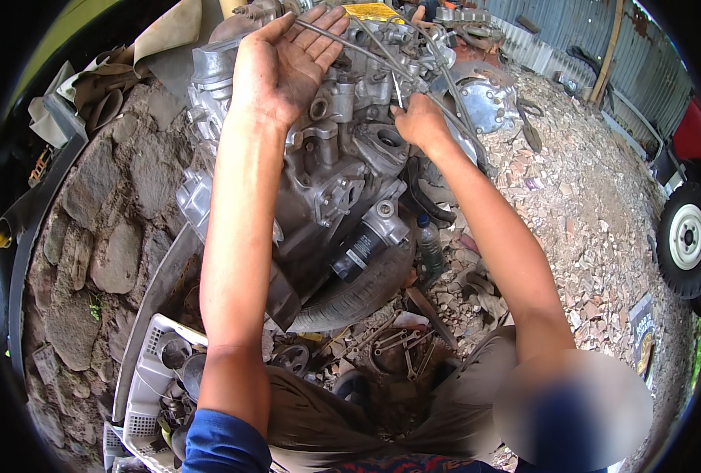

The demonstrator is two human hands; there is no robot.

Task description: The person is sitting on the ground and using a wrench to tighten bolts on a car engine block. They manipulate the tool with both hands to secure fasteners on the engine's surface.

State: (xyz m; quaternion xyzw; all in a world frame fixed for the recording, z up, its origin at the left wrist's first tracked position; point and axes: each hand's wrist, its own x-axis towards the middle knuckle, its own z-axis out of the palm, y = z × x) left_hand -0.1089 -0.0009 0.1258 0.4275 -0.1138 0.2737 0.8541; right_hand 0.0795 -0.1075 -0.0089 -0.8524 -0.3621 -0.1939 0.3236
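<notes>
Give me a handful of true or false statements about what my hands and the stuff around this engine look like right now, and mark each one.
1. The left hand lies open, palm up, on top of the engine. True.
2. The right hand is closed around the plastic bottle. False: it pinches a thin metal tube at the engine's top; the bottle stands apart on the ground.
3. The engine rests on a tyre. True.
4. Wrenches lie on the ground near the person's knees. True.
5. The white plastic crate sits on top of the engine. False: it is on the ground at lower left, holding parts.
</notes>
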